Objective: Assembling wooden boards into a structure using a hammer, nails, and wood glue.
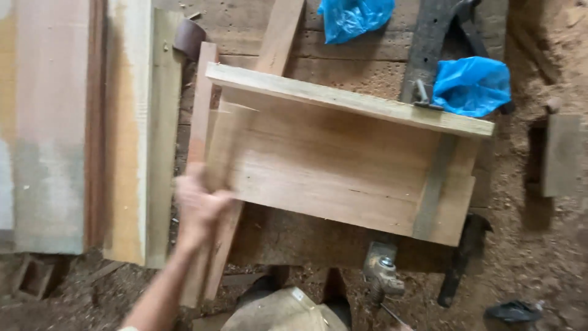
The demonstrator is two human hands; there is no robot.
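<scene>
A pale wooden board assembly (pixel 331 165) lies flat in the middle of the view, with a thick batten (pixel 349 101) along its far edge and a narrower cross strip (pixel 433 190) near its right end. My left hand (pixel 197 205), blurred by motion, grips the assembly's left edge. A long thin slat (pixel 205 122) runs under that edge beside the hand. My right hand is out of sight.
Wide planks (pixel 79 122) lie at the left. Two blue plastic bags (pixel 471 86) sit at the top, beside a dark metal clamp bar (pixel 429 43). A clamp screw (pixel 381 273) shows below the board. Sawdust covers the ground at the right.
</scene>
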